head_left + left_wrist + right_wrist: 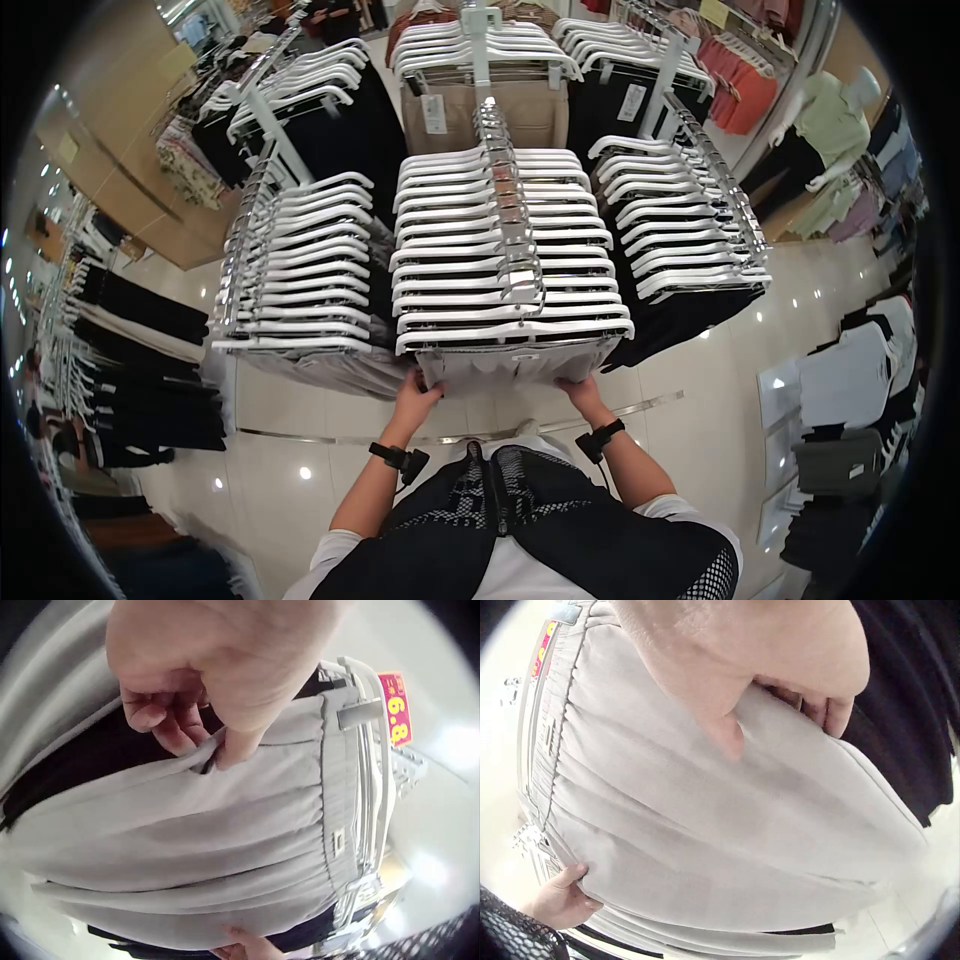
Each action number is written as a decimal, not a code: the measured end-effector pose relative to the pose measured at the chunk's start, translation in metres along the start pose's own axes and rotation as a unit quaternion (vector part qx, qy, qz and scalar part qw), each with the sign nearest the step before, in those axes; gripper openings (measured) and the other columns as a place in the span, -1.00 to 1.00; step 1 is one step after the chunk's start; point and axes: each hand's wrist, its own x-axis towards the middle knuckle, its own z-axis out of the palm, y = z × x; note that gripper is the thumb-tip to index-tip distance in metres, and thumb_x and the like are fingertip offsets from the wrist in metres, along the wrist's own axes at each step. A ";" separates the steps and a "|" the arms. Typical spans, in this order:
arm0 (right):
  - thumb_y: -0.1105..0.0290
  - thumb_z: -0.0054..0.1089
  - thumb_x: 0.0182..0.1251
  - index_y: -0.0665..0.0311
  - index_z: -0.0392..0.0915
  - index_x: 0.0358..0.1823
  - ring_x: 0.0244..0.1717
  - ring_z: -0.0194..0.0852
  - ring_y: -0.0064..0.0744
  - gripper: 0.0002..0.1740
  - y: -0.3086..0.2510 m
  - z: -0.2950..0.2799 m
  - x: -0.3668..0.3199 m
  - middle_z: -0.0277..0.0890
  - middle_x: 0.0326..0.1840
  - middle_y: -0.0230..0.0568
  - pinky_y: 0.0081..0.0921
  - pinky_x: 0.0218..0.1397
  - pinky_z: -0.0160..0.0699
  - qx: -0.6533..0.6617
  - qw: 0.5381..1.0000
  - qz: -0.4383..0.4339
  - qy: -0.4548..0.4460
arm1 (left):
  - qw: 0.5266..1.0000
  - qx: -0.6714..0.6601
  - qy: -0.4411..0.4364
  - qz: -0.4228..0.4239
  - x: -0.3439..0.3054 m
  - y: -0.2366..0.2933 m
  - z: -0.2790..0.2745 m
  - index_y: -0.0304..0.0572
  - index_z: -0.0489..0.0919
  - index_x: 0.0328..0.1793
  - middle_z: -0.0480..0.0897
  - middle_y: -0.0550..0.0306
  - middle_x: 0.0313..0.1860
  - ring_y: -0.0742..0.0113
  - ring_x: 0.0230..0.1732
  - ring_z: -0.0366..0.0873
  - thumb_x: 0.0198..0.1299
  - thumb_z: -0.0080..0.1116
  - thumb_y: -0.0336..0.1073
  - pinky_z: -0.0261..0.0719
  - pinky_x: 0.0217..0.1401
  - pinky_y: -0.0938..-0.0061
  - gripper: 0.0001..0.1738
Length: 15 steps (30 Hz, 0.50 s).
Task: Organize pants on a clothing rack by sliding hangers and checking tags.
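Observation:
Light grey trousers [500,368] with a gathered elastic waistband hang from the front white hanger [520,331] of the middle rail. My left hand [415,402] is at their left side edge. In the left wrist view the thumb and fingers of this hand [225,667] pinch a fold of the cloth. At the opposite edge is my right hand [583,395]. The right wrist view shows its thumb [733,739] on the front of the trousers [705,802] and its fingers curled behind the edge, partly hidden. A metal clip [360,714] holds the waistband.
White hangers with dark trousers fill the right rail [690,215]; grey ones hang on the left rail [300,280]. A red price sign [395,709] stands above the hangers. Black garments [150,370] hang at far left, folded clothes [845,375] lie at right. A mannequin [830,125] stands behind.

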 end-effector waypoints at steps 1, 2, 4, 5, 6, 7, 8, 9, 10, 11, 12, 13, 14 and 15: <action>0.41 0.49 0.24 0.37 0.62 0.20 0.14 0.64 -0.28 -0.51 0.005 0.004 -0.002 0.72 0.10 -0.13 -0.33 0.25 0.57 -0.016 1.000 0.021 0.002 | 1.000 0.026 0.001 -0.013 -0.005 -0.003 0.001 -0.45 0.45 0.33 0.74 0.01 -0.21 0.31 -0.26 0.69 0.15 0.47 -0.21 0.61 -0.18 0.39 -0.29; 0.40 0.49 0.24 0.38 0.62 0.21 0.14 0.64 -0.28 -0.49 0.011 0.007 -0.005 0.72 0.11 -0.13 -0.34 0.25 0.57 -0.033 0.999 0.043 0.006 | 0.998 0.023 0.042 0.030 -0.008 -0.010 0.007 -0.45 0.54 0.21 0.72 0.03 -0.37 0.31 -0.38 0.65 0.19 0.42 -0.18 0.59 -0.26 0.37 -0.42; 0.39 0.48 0.25 0.41 0.61 0.23 0.16 0.63 -0.28 -0.47 0.004 0.011 -0.017 0.71 0.13 -0.11 -0.34 0.25 0.57 -0.042 0.997 0.067 0.010 | 0.998 0.062 0.021 0.007 -0.017 0.001 0.006 -0.45 0.58 0.17 0.71 0.03 -0.42 0.32 -0.40 0.63 0.21 0.39 -0.16 0.57 -0.29 0.36 -0.46; 0.38 0.48 0.25 0.43 0.61 0.23 0.17 0.63 -0.29 -0.47 0.000 0.012 -0.024 0.71 0.14 -0.11 -0.34 0.25 0.56 -0.034 0.997 0.068 0.008 | 0.997 0.081 0.010 -0.005 -0.022 0.007 0.005 -0.45 0.60 0.15 0.70 0.04 -0.44 0.33 -0.41 0.62 0.22 0.38 -0.15 0.56 -0.30 0.35 -0.48; 0.37 0.47 0.25 0.45 0.61 0.23 0.18 0.62 -0.29 -0.46 -0.006 0.011 -0.030 0.70 0.14 -0.11 -0.34 0.25 0.56 -0.027 0.997 0.068 0.006 | 0.997 0.070 0.017 -0.003 -0.027 0.009 0.006 -0.44 0.62 0.13 0.69 0.04 -0.46 0.32 -0.43 0.62 0.23 0.38 -0.13 0.56 -0.30 0.35 -0.49; 0.35 0.47 0.24 0.45 0.62 0.22 0.16 0.64 -0.29 -0.46 -0.012 0.008 -0.038 0.71 0.13 -0.11 -0.34 0.25 0.56 -0.020 0.997 0.079 0.003 | 0.998 0.059 0.024 -0.002 -0.032 0.010 0.007 -0.43 0.64 0.11 0.68 0.05 -0.48 0.31 -0.44 0.61 0.24 0.38 -0.12 0.56 -0.31 0.35 -0.50; 0.32 0.47 0.22 0.44 0.62 0.20 0.14 0.65 -0.28 -0.46 -0.016 0.007 -0.048 0.72 0.12 -0.11 -0.34 0.25 0.56 -0.013 0.996 0.091 0.001 | 0.998 0.049 0.030 -0.001 -0.038 0.010 0.008 -0.43 0.66 0.09 0.67 0.06 -0.50 0.31 -0.45 0.61 0.25 0.37 -0.10 0.55 -0.31 0.34 -0.50; 0.30 0.47 0.21 0.44 0.63 0.19 0.13 0.66 -0.28 -0.45 -0.016 0.006 -0.056 0.72 0.11 -0.11 -0.34 0.25 0.56 -0.006 0.995 0.104 -0.001 | 0.998 0.052 0.006 -0.018 -0.042 0.009 0.007 -0.43 0.66 0.09 0.68 0.05 -0.48 0.29 -0.43 0.61 0.25 0.38 -0.09 0.56 -0.29 0.34 -0.50; 0.30 0.46 0.21 0.45 0.63 0.19 0.12 0.66 -0.28 -0.45 -0.013 0.003 -0.064 0.72 0.11 -0.12 -0.35 0.25 0.55 0.007 0.994 0.108 -0.016 | 0.998 0.056 -0.018 -0.034 -0.046 0.007 0.006 -0.42 0.67 0.10 0.68 0.04 -0.46 0.28 -0.42 0.61 0.25 0.40 -0.08 0.57 -0.26 0.33 -0.49; 0.31 0.46 0.21 0.45 0.63 0.19 0.12 0.65 -0.29 -0.45 -0.009 -0.002 -0.073 0.72 0.11 -0.13 -0.36 0.26 0.54 0.020 0.993 0.112 -0.031 | 0.996 0.062 -0.044 -0.052 -0.051 0.005 0.004 -0.42 0.67 0.10 0.69 0.03 -0.44 0.27 -0.41 0.61 0.25 0.41 -0.07 0.58 -0.24 0.33 -0.48; 0.31 0.46 0.21 0.46 0.63 0.19 0.12 0.65 -0.29 -0.45 -0.006 -0.004 -0.083 0.72 0.11 -0.14 -0.37 0.27 0.53 0.034 0.992 0.117 -0.044 | 0.998 0.038 -0.053 -0.006 -0.055 -0.005 0.006 -0.41 0.67 0.12 0.71 -0.01 -0.37 0.24 -0.35 0.64 0.24 0.42 -0.04 0.60 -0.17 0.33 -0.45; 0.32 0.47 0.21 0.45 0.63 0.21 0.13 0.63 -0.32 -0.45 -0.002 -0.006 -0.094 0.71 0.12 -0.16 -0.38 0.28 0.51 0.047 0.989 0.132 -0.057 | 0.997 0.013 -0.062 0.040 -0.057 -0.023 0.012 -0.41 0.67 0.14 0.73 -0.05 -0.30 0.21 -0.29 0.66 0.23 0.44 -0.02 0.62 -0.10 0.32 -0.43; 0.33 0.47 0.21 0.44 0.62 0.22 0.14 0.61 -0.35 -0.44 0.003 -0.008 -0.103 0.70 0.12 -0.18 -0.39 0.30 0.49 0.060 0.985 0.145 -0.068 | 0.993 -0.013 -0.072 0.087 -0.058 -0.041 0.017 -0.40 0.68 0.16 0.76 -0.08 -0.23 0.19 -0.22 0.69 0.22 0.45 0.00 0.63 -0.03 0.32 -0.40; 0.35 0.47 0.21 0.43 0.62 0.24 0.16 0.60 -0.37 -0.44 0.006 -0.009 -0.113 0.69 0.13 -0.20 -0.41 0.31 0.47 0.073 0.982 0.158 -0.079 | 0.992 0.020 -0.113 0.055 -0.058 -0.060 0.018 -0.41 0.67 0.18 0.76 -0.12 -0.13 0.17 -0.13 0.69 0.21 0.46 0.02 0.62 0.05 0.32 -0.37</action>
